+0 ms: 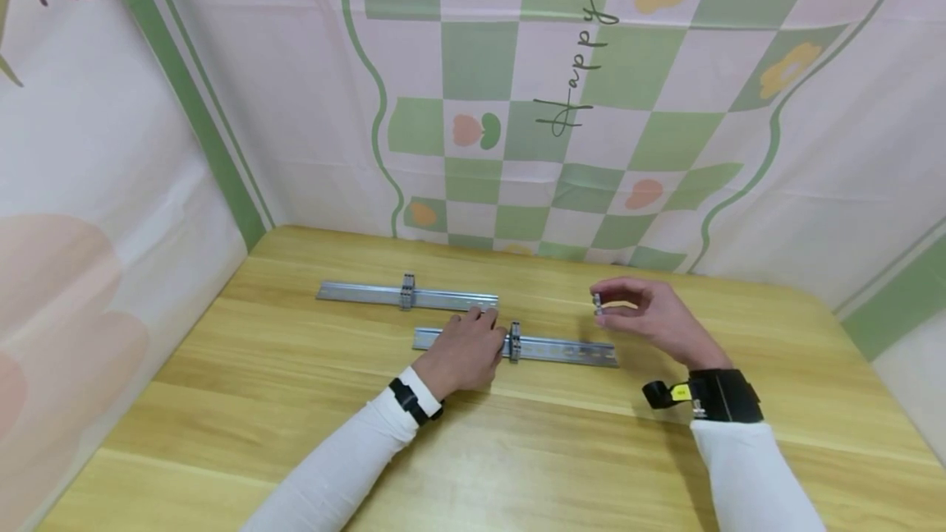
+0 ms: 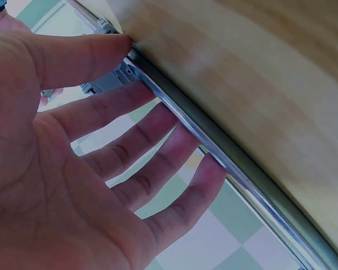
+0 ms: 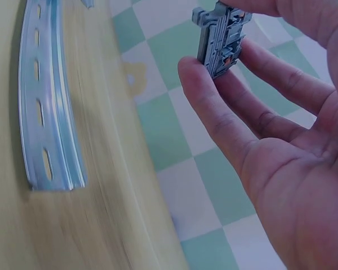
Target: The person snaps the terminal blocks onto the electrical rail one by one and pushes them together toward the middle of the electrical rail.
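My left hand (image 1: 464,351) lies over the left part of the nearer metal DIN rail (image 1: 565,350), holding it with thumb and fingers. In the left wrist view, the fingertips (image 2: 214,166) meet the rail's long edge. Grey terminal blocks (image 1: 515,341) sit on this rail just right of that hand. Raised above the table off the rail's right end, my right hand (image 1: 658,320) pinches a small grey terminal block (image 3: 222,39) between thumb and fingers. The right wrist view shows its ribbed side and orange spots, beside the slotted rail end (image 3: 42,112).
Behind and to the left lies a second DIN rail (image 1: 355,292), with terminal blocks (image 1: 407,291) clipped near its middle. Both rails rest on a wood-grain table (image 1: 517,450). A patterned cloth (image 1: 480,64) hangs along the table's back edge, and another covers the left side.
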`<state>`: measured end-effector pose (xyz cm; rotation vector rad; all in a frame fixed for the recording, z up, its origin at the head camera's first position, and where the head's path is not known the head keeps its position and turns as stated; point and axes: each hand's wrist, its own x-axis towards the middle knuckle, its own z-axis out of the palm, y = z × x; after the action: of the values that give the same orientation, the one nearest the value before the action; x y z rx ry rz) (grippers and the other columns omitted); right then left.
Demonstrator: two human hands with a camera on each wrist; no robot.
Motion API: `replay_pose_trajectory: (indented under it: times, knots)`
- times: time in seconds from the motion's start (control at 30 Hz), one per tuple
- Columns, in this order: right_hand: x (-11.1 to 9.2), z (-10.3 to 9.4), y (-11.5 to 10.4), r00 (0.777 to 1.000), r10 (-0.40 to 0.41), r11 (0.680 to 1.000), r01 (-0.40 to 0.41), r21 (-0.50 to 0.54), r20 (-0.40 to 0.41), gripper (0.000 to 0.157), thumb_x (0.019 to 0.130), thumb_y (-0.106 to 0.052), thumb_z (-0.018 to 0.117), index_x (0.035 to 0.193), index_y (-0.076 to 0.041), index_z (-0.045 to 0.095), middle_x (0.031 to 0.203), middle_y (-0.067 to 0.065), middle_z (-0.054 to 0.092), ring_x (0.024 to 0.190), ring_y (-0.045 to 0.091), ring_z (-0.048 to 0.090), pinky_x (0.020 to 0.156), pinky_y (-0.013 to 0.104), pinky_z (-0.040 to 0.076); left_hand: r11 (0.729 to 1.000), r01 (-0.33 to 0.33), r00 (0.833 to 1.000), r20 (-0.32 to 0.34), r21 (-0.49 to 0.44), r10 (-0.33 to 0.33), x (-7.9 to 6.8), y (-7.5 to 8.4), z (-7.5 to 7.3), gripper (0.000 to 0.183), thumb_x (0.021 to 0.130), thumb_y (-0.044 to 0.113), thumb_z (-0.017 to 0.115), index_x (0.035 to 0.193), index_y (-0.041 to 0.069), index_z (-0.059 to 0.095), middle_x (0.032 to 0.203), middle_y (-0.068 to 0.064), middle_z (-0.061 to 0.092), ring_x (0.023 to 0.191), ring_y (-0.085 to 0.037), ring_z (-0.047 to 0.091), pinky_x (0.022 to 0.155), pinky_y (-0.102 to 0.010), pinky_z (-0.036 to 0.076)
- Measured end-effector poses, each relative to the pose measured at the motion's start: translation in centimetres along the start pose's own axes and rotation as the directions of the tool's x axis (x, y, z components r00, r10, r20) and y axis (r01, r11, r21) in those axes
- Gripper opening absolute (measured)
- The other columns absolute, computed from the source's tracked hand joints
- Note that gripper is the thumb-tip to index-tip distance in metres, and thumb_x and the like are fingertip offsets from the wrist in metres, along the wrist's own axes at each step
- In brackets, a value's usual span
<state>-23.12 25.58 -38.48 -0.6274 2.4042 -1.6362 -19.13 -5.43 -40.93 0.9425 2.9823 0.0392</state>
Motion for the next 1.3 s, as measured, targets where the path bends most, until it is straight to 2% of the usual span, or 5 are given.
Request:
replay_pose_trajectory:
  times: [0.3,0.47,1.0,1.13,1.3]
  knots:
    - [0.2,0.5,-0.5,1.0,-0.019,0.998,0.018,0.055,0.015,0.047,0.089,-0.002,0.076,0.131,0.009,0.058,0.123,0.007,0.065,0.113,0.024,0.065,0.09,0.031,0.056,1.0,0.007,1.0,0.011,0.006,-0.007,0.0,0.1,0.0,0.029,0.104,0.031,0.056,0.123,0.014,0.07,0.127,-0.007,0.057,0.113,-0.025,0.055,0.092,-0.047,0.053]
    - [0.2,0.7,-0.8,0.999,-0.028,0.998,0.027,0.059,0.019,0.047,0.09,-0.001,0.075,0.131,0.012,0.056,0.122,0.006,0.065,0.112,0.021,0.065,0.089,0.03,0.056,1.0,0.006,1.0,0.011,0.005,-0.006,0.0,0.1,0.0,0.029,0.104,0.031,0.055,0.123,0.014,0.07,0.127,-0.007,0.057,0.112,-0.025,0.055,0.092,-0.046,0.053]
    - [0.3,0.8,-1.1,1.0,-0.009,0.999,0.009,0.036,0.013,0.045,0.09,-0.006,0.077,0.13,0.006,0.06,0.124,0.008,0.065,0.115,0.024,0.065,0.089,0.031,0.057,1.0,0.005,1.0,0.004,0.002,-0.005,0.0,0.1,0.0,0.029,0.104,0.031,0.056,0.122,0.013,0.07,0.127,-0.007,0.058,0.111,-0.025,0.056,0.091,-0.046,0.054]
    - [0.3,0.9,-1.2,1.0,-0.006,0.999,0.005,0.049,0.015,0.045,0.089,-0.005,0.077,0.13,0.005,0.061,0.124,0.009,0.065,0.113,0.02,0.066,0.089,0.032,0.057,1.0,0.002,1.0,0.001,-0.002,-0.002,0.0,0.1,0.0,0.029,0.104,0.03,0.056,0.122,0.013,0.07,0.125,-0.007,0.058,0.11,-0.025,0.055,0.09,-0.047,0.054]
    - [0.2,0.9,-1.3,1.0,-0.006,0.998,0.005,0.056,0.019,0.046,0.089,-0.004,0.077,0.13,0.008,0.059,0.123,0.008,0.065,0.114,0.027,0.065,0.089,0.032,0.057,1.0,0.0,1.0,-0.001,0.005,0.0,0.0,0.1,0.0,0.029,0.104,0.03,0.055,0.123,0.013,0.07,0.126,-0.008,0.058,0.111,-0.025,0.056,0.091,-0.046,0.054]
